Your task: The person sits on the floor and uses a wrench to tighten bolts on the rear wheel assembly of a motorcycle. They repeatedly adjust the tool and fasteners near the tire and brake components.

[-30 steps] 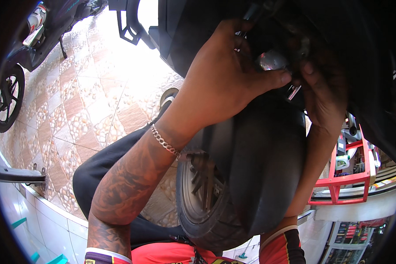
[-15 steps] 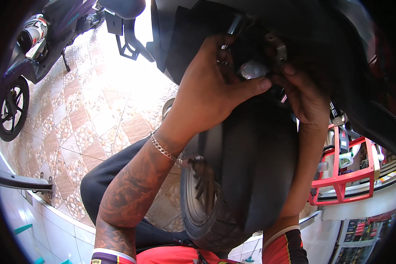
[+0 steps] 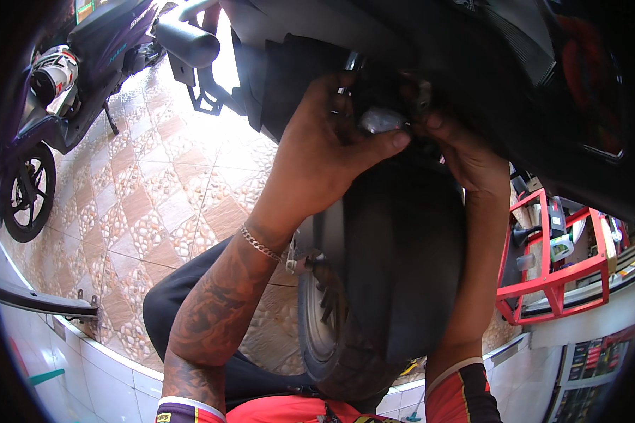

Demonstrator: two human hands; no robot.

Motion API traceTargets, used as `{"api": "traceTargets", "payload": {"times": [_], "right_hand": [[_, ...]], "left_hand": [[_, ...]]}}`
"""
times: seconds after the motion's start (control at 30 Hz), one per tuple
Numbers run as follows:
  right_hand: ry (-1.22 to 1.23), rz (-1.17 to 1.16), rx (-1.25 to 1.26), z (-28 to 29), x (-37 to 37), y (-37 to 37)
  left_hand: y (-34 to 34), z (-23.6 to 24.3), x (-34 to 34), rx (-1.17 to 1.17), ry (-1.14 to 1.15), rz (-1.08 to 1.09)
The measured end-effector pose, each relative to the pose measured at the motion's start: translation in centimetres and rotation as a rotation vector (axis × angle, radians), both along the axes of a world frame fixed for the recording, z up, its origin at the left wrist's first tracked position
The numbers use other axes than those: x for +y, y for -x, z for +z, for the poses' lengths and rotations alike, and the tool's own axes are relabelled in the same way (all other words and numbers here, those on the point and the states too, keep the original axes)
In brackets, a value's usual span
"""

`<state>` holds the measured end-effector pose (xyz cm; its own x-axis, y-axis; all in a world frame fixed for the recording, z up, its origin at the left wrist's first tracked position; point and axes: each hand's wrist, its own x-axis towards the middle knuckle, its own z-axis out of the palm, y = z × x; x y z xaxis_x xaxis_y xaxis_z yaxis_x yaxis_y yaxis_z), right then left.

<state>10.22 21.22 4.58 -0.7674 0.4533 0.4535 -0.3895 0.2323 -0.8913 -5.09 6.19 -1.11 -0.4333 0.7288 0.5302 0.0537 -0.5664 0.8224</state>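
- At the bottom edge, the person's red shirt [image 3: 296,410], its dark, striped sleeve ends at both sides.
- Rising from lower left, the tattooed left forearm [image 3: 215,303] with a chain bracelet [image 3: 260,243] at the wrist; from lower right, the bare right forearm [image 3: 466,310].
- Between the forearms, a black mudguard [image 3: 409,261] above a tyre [image 3: 363,377] and its grey rim [image 3: 316,303]; a black trouser leg [image 3: 164,303] is bent behind the left forearm.
- Upper centre, the left hand [image 3: 317,137]: its grip is half curled, thumb stretched along the lower edge of a shiny rounded piece [image 3: 382,120], fingers reaching up into shadow. How firmly it holds the piece can't be told.
- Just right of it, the right hand [image 3: 473,151]: thumb near a small metal bracket [image 3: 424,94], fingers bent in the dark; what its grip has, if anything, is hidden.
- The shiny piece sits between the two hands, beneath dark bodywork [image 3: 374,35] that spans the top.
- At right, a red metal rack [image 3: 554,278] holding a white bottle [image 3: 561,247] and other items.
- At left, a patterned tile floor [image 3: 141,208], edged lower left by a white-tiled wall [image 3: 109,352].
- Lower right corner, stocked shelves [image 3: 593,381].
- Upper left, another dark motorbike [image 3: 113,42].
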Motion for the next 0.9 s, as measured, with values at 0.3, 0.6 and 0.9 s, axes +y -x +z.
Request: {"api": "traceTargets", "payload": {"times": [0.3,0.6,0.9], "right_hand": [[-0.265,-0.082,-0.028,0.8,-1.8,-0.1],[-0.223,-0.247,-0.056,1.4,-5.0,-1.0],[-0.183,-0.218,-0.131,1.3,-8.4,-2.2]], "left_hand": [[0.0,0.1,0.0,0.000,-0.031,0.056],[-0.4,0.9,-1.5,-0.027,-0.008,-0.007],[-0.9,1.3,-3.8,-0.075,0.026,-0.147]]}}
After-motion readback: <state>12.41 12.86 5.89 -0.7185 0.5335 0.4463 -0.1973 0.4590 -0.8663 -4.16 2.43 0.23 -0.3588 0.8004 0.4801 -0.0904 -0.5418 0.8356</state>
